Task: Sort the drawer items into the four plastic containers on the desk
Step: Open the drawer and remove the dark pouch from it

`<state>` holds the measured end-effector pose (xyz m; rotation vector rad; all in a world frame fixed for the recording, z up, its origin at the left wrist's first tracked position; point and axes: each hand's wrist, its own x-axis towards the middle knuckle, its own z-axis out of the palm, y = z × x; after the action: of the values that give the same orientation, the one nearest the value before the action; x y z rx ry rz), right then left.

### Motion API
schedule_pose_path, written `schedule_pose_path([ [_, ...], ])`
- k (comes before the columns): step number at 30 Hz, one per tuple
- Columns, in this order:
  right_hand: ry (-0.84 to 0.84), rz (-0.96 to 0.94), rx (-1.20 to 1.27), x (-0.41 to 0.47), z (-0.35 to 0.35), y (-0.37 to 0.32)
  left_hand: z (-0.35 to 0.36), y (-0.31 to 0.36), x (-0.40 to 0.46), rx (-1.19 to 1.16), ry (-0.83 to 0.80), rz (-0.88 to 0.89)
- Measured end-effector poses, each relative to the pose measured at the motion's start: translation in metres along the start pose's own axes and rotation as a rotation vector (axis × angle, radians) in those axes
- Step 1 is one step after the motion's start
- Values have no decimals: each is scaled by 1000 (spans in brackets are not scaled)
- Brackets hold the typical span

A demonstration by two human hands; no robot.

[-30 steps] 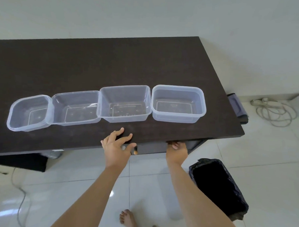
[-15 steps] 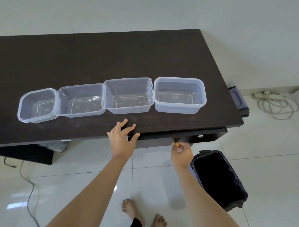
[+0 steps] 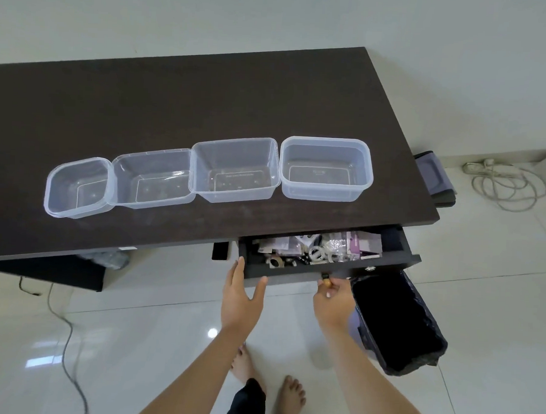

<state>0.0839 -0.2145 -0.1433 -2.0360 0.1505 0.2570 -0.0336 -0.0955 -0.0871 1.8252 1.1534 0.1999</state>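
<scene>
The right hand is pinching the small brass knob on the drawer front, fingers curled round it. The left hand is lying flat and relaxed against the drawer's left front corner, grasping nothing, thumb spread under the front panel.

The drawer is standing partly out from under the desk, below its right end. Inside it a jumble of small items is showing: tape rolls, ring-shaped pieces, purple-and-white packets; the finer things are too small to tell. Behind the drawer, on the desk top, the four plastic containers are sitting in a row, rims touching or nearly so, all of them bare inside.

By my judgement the opening step is in hand and no sorting is begun. The next move is calling for the drawer to come out far enough to reach its back, then for a hand to let go and pick a first item. A black bin is standing on the floor just right of the drawer.
</scene>
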Motion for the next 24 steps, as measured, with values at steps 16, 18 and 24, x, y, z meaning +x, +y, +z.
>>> schedule_pose_path([
  [16,-49,106,5,-66,-63,45,12,-26,-85,-63,12,-149],
  [18,-57,114,9,-72,-68,49,13,-29,-93,-59,16,-154],
  [24,-69,114,-3,-92,-85,57,12,-37,-117,-43,5,-164],
])
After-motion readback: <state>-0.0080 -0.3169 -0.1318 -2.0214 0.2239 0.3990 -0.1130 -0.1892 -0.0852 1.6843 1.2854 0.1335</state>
